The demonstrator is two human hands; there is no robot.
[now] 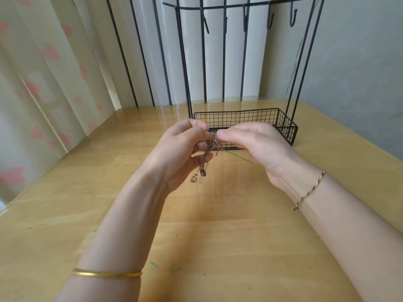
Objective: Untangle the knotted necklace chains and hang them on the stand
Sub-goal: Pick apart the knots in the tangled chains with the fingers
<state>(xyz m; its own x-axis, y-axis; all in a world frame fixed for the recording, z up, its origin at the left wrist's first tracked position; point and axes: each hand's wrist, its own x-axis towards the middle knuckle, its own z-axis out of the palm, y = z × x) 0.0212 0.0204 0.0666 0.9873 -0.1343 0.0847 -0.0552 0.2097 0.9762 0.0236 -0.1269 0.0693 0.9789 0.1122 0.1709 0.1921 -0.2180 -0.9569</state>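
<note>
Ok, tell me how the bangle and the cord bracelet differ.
The gold bangle is a smooth metal band, well up the left forearm. The braided cord bracelet is thin multicoloured thread with a loose tail, close to the right wrist. Both circle bare arms.
</note>
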